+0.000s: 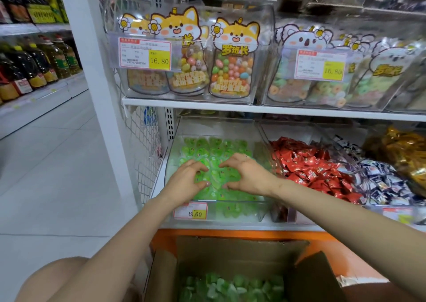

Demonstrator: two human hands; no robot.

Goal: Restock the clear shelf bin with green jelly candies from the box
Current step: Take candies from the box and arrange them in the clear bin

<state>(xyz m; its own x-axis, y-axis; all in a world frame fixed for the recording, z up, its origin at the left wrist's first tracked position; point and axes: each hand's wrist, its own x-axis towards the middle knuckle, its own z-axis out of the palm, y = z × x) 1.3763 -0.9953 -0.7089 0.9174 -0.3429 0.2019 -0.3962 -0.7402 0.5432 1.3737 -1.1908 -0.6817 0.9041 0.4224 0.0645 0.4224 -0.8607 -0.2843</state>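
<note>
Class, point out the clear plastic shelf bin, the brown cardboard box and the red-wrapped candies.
clear plastic shelf bin (239, 201): head view, front rim.
brown cardboard box (230, 255): head view, back wall.
red-wrapped candies (304, 163): head view, pile middle.

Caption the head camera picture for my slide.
The left hand and right hand, fingers curled, rest on green jelly candies in the clear bin above the open box.

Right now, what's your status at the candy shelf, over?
Left hand and right hand curled on green candies inside the clear bin. More in the box below. Nothing blocking.
</note>
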